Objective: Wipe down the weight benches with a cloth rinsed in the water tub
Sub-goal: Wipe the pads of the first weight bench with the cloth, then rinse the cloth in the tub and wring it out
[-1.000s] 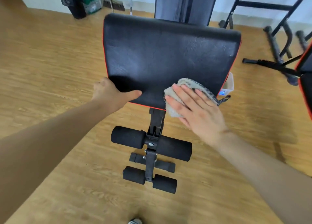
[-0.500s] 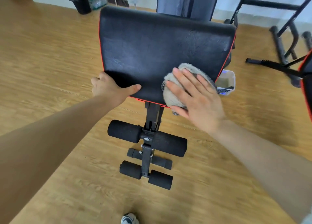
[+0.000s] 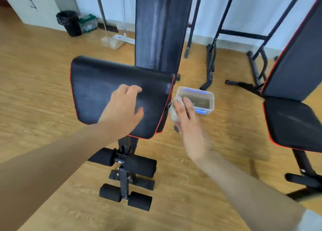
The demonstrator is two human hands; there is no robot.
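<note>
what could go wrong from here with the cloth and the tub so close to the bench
The water tub sits on the wooden floor right beside the bench seat; a careless dip could slop water onto the wood. The right hand holds the cloth off the seat edge, so it may drip on the floor first. The left hand looks to bear on a possibly damp seat and could slip.

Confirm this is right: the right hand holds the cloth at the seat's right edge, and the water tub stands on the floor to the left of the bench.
One thing is wrong: the head view shows the water tub on the floor to the right of the bench, not the left. The right hand does hold the cloth at the seat's right edge.
</note>
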